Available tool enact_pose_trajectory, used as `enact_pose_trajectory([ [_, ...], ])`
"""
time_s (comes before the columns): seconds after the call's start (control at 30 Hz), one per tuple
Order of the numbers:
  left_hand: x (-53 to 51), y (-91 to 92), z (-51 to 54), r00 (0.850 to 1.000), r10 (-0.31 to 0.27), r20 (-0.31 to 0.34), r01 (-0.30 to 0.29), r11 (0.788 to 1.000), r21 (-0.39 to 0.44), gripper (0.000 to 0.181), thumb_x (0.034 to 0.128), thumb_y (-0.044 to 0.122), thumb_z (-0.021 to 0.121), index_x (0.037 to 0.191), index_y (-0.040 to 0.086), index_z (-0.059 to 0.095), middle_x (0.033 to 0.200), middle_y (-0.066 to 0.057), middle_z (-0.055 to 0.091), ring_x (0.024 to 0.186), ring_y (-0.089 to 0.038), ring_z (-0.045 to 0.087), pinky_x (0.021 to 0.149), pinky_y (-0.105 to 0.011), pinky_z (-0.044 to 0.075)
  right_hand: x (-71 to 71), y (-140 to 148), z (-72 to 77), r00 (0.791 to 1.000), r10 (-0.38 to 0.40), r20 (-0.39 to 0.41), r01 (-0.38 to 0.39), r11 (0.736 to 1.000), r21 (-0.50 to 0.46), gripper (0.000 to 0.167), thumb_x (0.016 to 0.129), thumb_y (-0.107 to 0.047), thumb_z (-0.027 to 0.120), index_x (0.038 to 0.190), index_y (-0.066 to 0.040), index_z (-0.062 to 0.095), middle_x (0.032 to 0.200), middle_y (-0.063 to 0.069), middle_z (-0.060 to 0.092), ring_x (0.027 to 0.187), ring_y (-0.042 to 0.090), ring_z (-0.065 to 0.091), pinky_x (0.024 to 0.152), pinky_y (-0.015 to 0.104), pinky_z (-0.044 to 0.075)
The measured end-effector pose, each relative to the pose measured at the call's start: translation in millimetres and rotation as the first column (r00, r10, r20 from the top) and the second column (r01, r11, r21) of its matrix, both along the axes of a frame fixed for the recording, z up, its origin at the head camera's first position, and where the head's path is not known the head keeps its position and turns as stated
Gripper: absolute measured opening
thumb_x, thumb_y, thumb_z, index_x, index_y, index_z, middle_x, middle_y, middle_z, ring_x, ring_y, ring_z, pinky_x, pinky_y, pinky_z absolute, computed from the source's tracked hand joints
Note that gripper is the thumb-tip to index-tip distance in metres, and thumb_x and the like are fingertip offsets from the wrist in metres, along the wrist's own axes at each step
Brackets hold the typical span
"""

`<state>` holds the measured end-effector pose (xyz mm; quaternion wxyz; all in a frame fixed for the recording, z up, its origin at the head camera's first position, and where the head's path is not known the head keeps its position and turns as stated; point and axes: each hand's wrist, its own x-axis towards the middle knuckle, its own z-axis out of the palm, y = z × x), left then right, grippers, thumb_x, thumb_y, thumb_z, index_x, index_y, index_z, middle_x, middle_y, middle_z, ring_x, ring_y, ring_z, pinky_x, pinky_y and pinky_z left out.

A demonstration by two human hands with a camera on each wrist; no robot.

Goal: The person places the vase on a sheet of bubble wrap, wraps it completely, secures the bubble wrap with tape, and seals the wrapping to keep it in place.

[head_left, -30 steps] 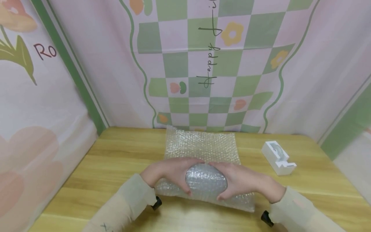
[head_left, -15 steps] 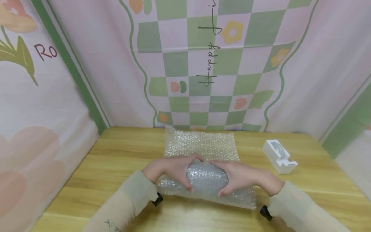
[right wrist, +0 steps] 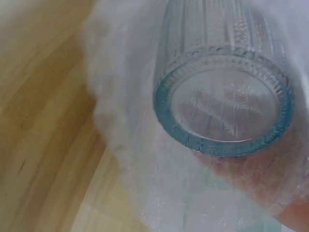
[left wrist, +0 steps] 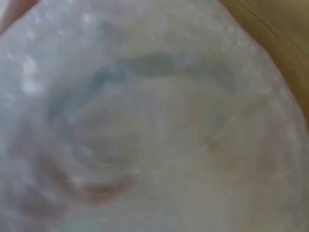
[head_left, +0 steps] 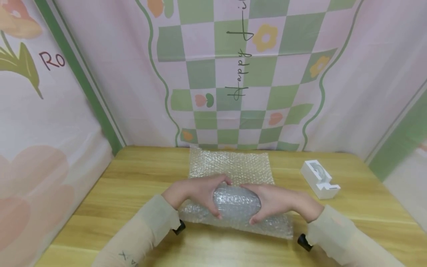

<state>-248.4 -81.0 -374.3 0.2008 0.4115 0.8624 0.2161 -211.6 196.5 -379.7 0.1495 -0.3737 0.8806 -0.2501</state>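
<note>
A sheet of bubble wrap [head_left: 233, 163] lies on the table, its near part rolled around a clear ribbed glass. The right wrist view looks at the glass's round, bluish base [right wrist: 224, 99] inside the open end of the roll. My left hand [head_left: 201, 191] curls around the left part of the wrapped bundle, thumb on the near side and fingers over the top. My right hand [head_left: 277, 200] grips the right part the same way. In the left wrist view the wrap's other end [left wrist: 193, 169] is blurred, with a finger showing through it.
A white tape dispenser [head_left: 320, 180] with a clear roll stands at the right of the wooden table [head_left: 140, 174]. A patterned curtain [head_left: 230, 74] hangs behind the table's far edge, and another printed cloth [head_left: 50, 148] hangs on the left.
Both hands have shifted slightly away from the body with the wrapped glass. The left fingers are a little more bent at the top of the bundle. The tape dispenser stays put.
</note>
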Motion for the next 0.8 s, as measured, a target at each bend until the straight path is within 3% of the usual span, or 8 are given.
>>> enact_pose_trajectory([
  [0.1,3.4,0.9,5.2,0.988,-0.02,-0.155,0.011,0.998,-0.056,0.097,0.0642,0.047,0.096,0.145,0.021,0.049,0.142,-0.001,0.046,0.119,-0.019,0.054,0.097,-0.037,0.052,-0.3,1,-2.4,1.0,-0.013,0.002,0.013,1.0,0.013,0.104,0.07,-0.044,0.09,0.151,0.0,0.043,0.13,0.01,0.063,0.107,0.024,0.064,0.087,0.041,0.057],
  [0.2,7.5,1.2,9.8,0.954,-0.045,-0.296,0.013,0.994,-0.109,0.098,0.0636,0.056,0.093,0.146,0.021,0.055,0.138,-0.002,0.046,0.117,-0.018,0.051,0.095,-0.035,0.051,-0.5,2,-4.4,1.0,-0.019,0.001,0.018,1.0,0.021,0.105,0.07,-0.045,0.089,0.152,0.001,0.042,0.131,0.011,0.062,0.108,0.026,0.064,0.088,0.043,0.057],
  [0.3,11.1,0.8,12.4,0.925,-0.067,-0.375,0.018,0.991,-0.131,0.101,0.0627,0.06,0.092,0.148,0.02,0.056,0.13,0.0,0.051,0.115,-0.015,0.05,0.095,-0.032,0.05,0.0,2,-5.0,1.0,-0.022,0.004,0.022,0.999,0.025,0.105,0.071,-0.046,0.089,0.152,0.001,0.041,0.133,0.011,0.061,0.11,0.026,0.063,0.09,0.044,0.056],
  [0.4,14.9,-0.8,14.3,0.924,-0.06,-0.377,0.012,0.992,-0.128,0.102,0.0636,0.058,0.092,0.15,0.019,0.054,0.128,0.0,0.054,0.114,-0.016,0.053,0.097,-0.033,0.051,0.2,2,-4.1,1.0,-0.022,0.009,0.022,0.999,0.023,0.105,0.072,-0.046,0.088,0.152,0.001,0.041,0.132,0.012,0.062,0.109,0.027,0.064,0.09,0.045,0.057],
  [0.63,23.0,-4.0,15.3,0.931,-0.032,-0.364,-0.003,0.996,-0.094,0.095,0.0724,0.048,0.091,0.15,0.014,0.049,0.14,-0.007,0.055,0.125,-0.022,0.054,0.106,-0.039,0.049,0.6,2,-2.0,0.999,-0.037,0.026,0.036,0.999,0.022,0.103,0.073,-0.045,0.088,0.151,0.004,0.041,0.129,0.015,0.063,0.107,0.028,0.065,0.09,0.048,0.057],
  [0.8,28.9,-4.6,15.0,0.933,-0.021,-0.36,-0.011,0.996,-0.087,0.091,0.0775,0.042,0.088,0.152,0.012,0.046,0.146,-0.007,0.053,0.128,-0.023,0.053,0.106,-0.038,0.048,-2.1,3,-3.1,0.997,-0.053,0.054,0.052,0.999,0.017,0.1,0.073,-0.044,0.088,0.151,0.0,0.043,0.126,0.01,0.064,0.102,0.023,0.065,0.085,0.041,0.057],
])
